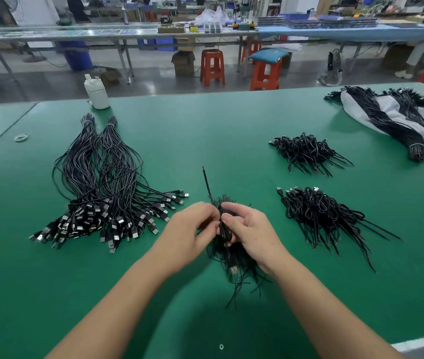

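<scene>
Both hands meet over the green table [231, 125]. My left hand [192, 229] and my right hand [247, 229] pinch one coiled black USB cable [225, 231] between them. Its loose tail points up and away past my fingers, and its USB plug hangs below my right hand. Under my hands lies a small heap of thin black ties [236, 265]. To the left are two long bundles of uncoiled USB cables [102, 187], their plugs fanned toward me. Two piles of coiled cables lie to the right, one near [322, 216] and one farther [306, 151].
A white plastic bottle [97, 93] stands at the table's far edge. Rubber bands [22, 137] lie at far left. More bundled cables rest on a white bag [397, 120] at far right. Red stools and other workbenches stand beyond the table.
</scene>
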Demonstrator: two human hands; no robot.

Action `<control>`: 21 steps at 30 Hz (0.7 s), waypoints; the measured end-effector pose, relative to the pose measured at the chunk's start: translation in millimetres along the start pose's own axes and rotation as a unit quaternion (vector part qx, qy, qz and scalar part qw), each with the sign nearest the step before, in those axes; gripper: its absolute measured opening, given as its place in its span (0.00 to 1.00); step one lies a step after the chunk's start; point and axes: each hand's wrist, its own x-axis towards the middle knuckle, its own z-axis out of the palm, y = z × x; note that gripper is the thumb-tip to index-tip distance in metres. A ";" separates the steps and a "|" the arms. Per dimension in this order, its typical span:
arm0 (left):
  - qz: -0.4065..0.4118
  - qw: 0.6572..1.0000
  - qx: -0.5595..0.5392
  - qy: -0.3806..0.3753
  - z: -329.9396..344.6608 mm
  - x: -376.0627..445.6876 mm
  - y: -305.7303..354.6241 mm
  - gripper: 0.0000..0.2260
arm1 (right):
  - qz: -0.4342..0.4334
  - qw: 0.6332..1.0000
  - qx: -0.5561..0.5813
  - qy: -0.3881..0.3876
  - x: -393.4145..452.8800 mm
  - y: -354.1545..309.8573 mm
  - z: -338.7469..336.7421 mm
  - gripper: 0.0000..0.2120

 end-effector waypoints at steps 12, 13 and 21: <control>-0.156 0.983 -0.074 0.066 9.3 -0.7 -1.4 0.10 | -0.056 0.998 0.009 -0.037 -4.2 -3.8 -4.3 0.11; -0.161 0.982 -0.075 0.068 8.7 -0.2 -2.1 0.11 | -0.063 0.997 -0.010 -0.040 -4.1 -2.7 -4.9 0.13; -0.158 0.984 -0.053 0.064 11.1 -1.7 -0.3 0.09 | -0.095 0.992 -0.077 0.043 -1.9 -2.3 -0.6 0.10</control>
